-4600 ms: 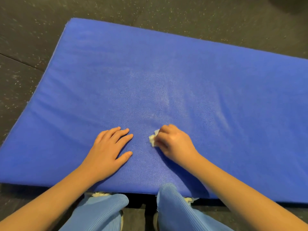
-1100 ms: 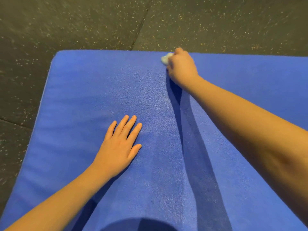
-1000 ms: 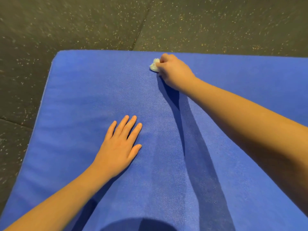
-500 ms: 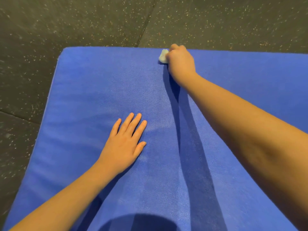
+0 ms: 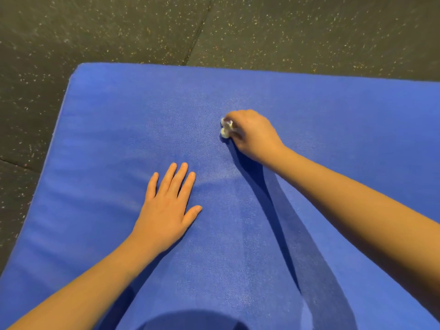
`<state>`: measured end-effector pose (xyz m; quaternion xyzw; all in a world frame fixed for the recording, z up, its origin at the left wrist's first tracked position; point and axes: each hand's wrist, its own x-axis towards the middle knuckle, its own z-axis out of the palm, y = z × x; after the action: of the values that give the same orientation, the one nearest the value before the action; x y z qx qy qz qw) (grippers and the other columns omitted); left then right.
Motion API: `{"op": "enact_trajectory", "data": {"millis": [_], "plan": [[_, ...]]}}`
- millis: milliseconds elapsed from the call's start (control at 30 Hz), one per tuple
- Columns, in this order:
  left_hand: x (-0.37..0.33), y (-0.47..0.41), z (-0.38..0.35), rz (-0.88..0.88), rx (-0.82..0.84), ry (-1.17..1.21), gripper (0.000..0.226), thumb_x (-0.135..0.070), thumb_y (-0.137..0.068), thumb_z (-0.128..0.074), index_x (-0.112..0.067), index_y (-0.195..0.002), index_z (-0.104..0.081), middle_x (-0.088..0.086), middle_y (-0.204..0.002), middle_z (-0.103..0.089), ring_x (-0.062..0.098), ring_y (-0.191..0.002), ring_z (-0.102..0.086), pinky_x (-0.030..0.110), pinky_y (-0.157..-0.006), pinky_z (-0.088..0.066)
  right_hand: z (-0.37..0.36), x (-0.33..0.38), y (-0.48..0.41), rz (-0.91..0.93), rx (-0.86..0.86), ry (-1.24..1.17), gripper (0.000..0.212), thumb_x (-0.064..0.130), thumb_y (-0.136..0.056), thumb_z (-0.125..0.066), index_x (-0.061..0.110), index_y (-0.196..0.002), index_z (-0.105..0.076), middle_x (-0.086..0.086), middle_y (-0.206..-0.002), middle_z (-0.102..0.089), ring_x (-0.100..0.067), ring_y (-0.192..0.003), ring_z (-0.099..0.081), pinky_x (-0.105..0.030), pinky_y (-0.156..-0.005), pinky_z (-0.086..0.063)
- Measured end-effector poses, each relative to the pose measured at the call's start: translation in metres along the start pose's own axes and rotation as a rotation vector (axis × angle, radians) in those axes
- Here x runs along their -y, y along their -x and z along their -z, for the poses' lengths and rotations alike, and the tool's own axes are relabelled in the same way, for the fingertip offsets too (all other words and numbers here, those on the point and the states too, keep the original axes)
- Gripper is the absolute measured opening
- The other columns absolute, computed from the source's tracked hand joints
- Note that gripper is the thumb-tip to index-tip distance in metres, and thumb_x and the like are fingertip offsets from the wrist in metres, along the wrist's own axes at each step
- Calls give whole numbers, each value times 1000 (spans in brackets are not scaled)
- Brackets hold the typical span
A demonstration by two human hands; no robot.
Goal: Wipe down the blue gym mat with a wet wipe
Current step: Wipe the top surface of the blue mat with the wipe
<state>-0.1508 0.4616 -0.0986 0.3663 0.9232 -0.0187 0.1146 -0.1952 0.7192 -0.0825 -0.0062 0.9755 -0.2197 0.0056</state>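
Padded blue gym mat: right hand grips crumpled white wet wipe for scrubbing; left hand flat, fingers spread, apparently bracing.

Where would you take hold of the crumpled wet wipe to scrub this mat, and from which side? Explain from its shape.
Grip the wet wipe round its bunched middle, from above and its right side, as the right hand does. It is a small wad on the blue gym mat with no flat edge showing, so a hand curled over it holds and presses.
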Motion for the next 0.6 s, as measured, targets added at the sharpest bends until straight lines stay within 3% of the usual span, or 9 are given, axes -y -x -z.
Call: {"op": "enact_trajectory", "data": {"millis": [33,167,233,300,367,500,533,600], "plan": [[-1,1,-1,-1,0,-7,69,-51,-91,-31,-5,-142,-43,15,-152,-36,31,-142,-26,53,-111,-17,4,-9,2,13,-5,19,15,11,-86,-54,6,-95,-65,-15,-92,-61,-35,-88,-54,-42,-64,-46],[-4,1,-1,19,4,-12,70,-51,-91,-30,-5,-141,-45,15,-151,-37,32,-141,-28,56,-109,-25,9,-32,8,-278,-207,31,17,8,-84,-53,4,-82,-69,-16,-91,-60,-36,-89,-57,-38,-67,-45],[-5,2,0,29,-4,-4,69,-50,-91,-30,-4,-140,-47,15,-149,-39,32,-139,-29,56,-108,-25,1,-12,23,-121,-202,-20,16,12,-82,-57,5,-71,-67,-15,-82,-61,-36,-78,-60,-35,-65,-48],[-7,5,1,47,-19,13,68,-49,-91,-31,-4,-139,-48,15,-148,-41,32,-138,-30,54,-108,-25,-5,6,43,127,-64,-37,20,17,-81,-60,6,-66,-64,-12,-76,-61,-34,-70,-58,-32,-60,-45],[-11,15,0,62,-23,28,67,-48,-91,-30,-4,-139,-48,15,-148,-41,31,-138,-30,53,-109,-24,-1,2,47,200,-2,-20,28,25,-86,-57,9,-64,-65,-9,-73,-61,-32,-69,-57,-29,-56,-43],[-18,45,-6,93,-3,49,68,-52,-100,-16,-5,-143,-42,14,-151,-36,30,-141,-25,50,-112,-17,-3,-15,40,-245,-257,0,30,26,-91,-60,12,-65,-66,-7,-70,-60,-32,-73,-51,-31,-56,-37],[-19,49,-7,99,8,44,71,-53,-100,-10,-6,-143,-41,14,-152,-36,29,-142,-25,49,-112,-16,-7,-7,46,-281,-257,-21,26,21,-89,-62,11,-65,-65,-7,-70,-60,-33,-73,-52,-30,-55,-35],[-18,50,-8,103,18,40,74,-54,-100,-5,-6,-143,-41,13,-152,-36,29,-142,-24,49,-112,-16,-15,16,67,-117,-122,-65,15,13,-82,-65,11,-68,-64,-8,-71,-60,-33,-72,-55,-28,-55,-33]]}}
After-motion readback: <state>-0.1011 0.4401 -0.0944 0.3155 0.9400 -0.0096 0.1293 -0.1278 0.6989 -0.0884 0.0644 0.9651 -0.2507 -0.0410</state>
